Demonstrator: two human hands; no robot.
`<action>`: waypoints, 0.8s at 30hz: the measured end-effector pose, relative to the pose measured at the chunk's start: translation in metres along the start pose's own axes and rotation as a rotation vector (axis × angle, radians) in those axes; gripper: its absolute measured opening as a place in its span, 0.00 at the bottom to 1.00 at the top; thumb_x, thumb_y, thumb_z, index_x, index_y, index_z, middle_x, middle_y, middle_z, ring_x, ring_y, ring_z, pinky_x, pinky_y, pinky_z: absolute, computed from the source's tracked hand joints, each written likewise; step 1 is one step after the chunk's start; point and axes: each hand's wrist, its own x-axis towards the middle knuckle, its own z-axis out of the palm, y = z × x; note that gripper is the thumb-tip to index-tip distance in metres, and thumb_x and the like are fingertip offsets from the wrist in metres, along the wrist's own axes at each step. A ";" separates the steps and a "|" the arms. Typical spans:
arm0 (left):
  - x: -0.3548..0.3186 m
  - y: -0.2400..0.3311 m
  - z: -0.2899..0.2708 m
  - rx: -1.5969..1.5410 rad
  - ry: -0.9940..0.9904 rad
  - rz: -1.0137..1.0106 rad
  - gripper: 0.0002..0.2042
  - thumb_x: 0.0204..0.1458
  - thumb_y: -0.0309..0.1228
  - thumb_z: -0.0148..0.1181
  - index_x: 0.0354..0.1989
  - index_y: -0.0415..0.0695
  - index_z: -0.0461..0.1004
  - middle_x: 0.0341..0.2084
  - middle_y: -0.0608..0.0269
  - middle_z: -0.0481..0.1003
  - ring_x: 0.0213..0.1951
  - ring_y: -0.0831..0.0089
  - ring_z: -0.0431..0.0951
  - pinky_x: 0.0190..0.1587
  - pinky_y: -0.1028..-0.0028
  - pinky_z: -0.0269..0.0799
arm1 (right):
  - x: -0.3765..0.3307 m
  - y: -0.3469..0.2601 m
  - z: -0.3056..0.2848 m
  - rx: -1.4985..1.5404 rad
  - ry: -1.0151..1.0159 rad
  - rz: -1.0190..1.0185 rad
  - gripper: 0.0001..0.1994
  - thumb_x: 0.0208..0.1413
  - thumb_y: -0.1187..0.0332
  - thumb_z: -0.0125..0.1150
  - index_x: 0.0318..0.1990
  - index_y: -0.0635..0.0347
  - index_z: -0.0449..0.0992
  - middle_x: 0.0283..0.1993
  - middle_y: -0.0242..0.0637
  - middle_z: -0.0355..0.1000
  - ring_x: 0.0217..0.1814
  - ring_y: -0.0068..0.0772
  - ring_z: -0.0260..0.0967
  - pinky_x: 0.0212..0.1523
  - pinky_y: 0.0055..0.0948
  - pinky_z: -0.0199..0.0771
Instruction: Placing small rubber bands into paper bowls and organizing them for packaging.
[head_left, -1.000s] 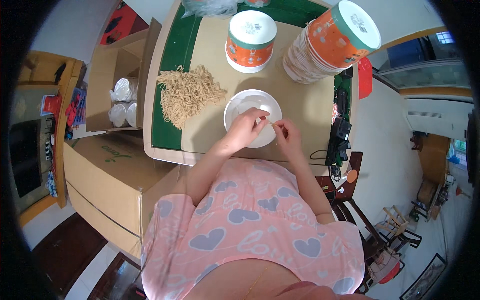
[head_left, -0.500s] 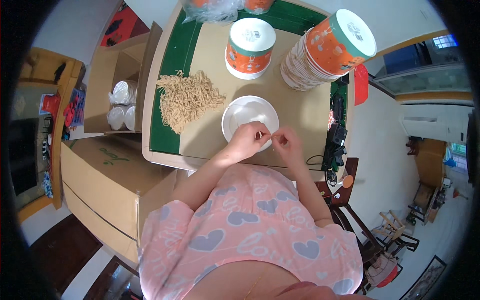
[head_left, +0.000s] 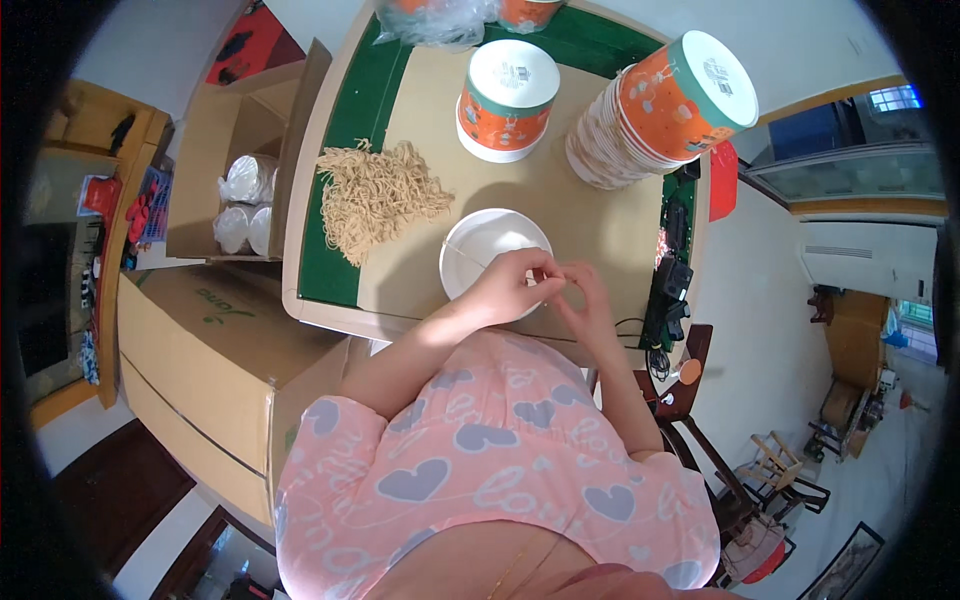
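hands pinching over a white bowl at the tabletop's near edge

the tabletop (head_left: 420,170) has a tan middle and a green border. near its left side lies a loose heap of dry noodles (head_left: 380,195). beyond the bowl stands an upturned orange paper cup (head_left: 507,98) with a white base, and to its right a long stack of orange cups (head_left: 655,105) leans on its side, its white end pointing to the upper right. at the far edge sits a clear plastic bag (head_left: 440,20). a dark tangle of cables and adapters (head_left: 672,290) runs along the right edge. left of the tabletop an open cardboard box (head_left: 240,180) holds wrapped white lids, and a closed carton (head_left: 200,360) stands nearer the person. nothing lies between the hands and the bowl.

the white bowl (head_left: 485,250) sits upright, mouth up, at the near edge, partly covered by the left hand (head_left: 510,285). that hand's grip is nearly closed, fingertips brought together in a pinch. the right hand (head_left: 590,305) meets it just beside the bowl's near right rim, its fingers also drawn in close. whatever the two pinch between them is too small to make out. a thin pale line crosses the bowl from its left rim toward the hands; what it is cannot be told.
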 end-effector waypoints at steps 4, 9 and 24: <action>0.007 -0.006 -0.012 0.333 0.040 0.090 0.06 0.46 0.29 0.59 0.32 0.43 0.74 0.23 0.62 0.74 0.26 0.73 0.73 0.31 0.73 0.68 | 0.016 -0.003 0.005 0.334 0.080 0.320 0.08 0.55 0.68 0.56 0.39 0.61 0.71 0.37 0.37 0.70 0.40 0.26 0.68 0.36 0.25 0.70; 0.034 -0.049 -0.078 0.740 0.352 -0.093 0.09 0.44 0.27 0.55 0.35 0.43 0.74 0.25 0.50 0.75 0.31 0.52 0.76 0.35 0.59 0.71 | 0.048 0.069 0.025 0.396 0.044 0.427 0.07 0.56 0.67 0.54 0.37 0.61 0.73 0.28 0.31 0.71 0.33 0.24 0.69 0.34 0.23 0.69; 0.008 -0.044 -0.075 0.215 0.275 -0.228 0.14 0.57 0.30 0.45 0.47 0.39 0.71 0.22 0.55 0.75 0.22 0.64 0.77 0.26 0.71 0.72 | 0.069 0.041 -0.020 0.250 -0.248 0.522 0.15 0.57 0.67 0.50 0.48 0.64 0.73 0.39 0.40 0.76 0.35 0.27 0.72 0.37 0.28 0.70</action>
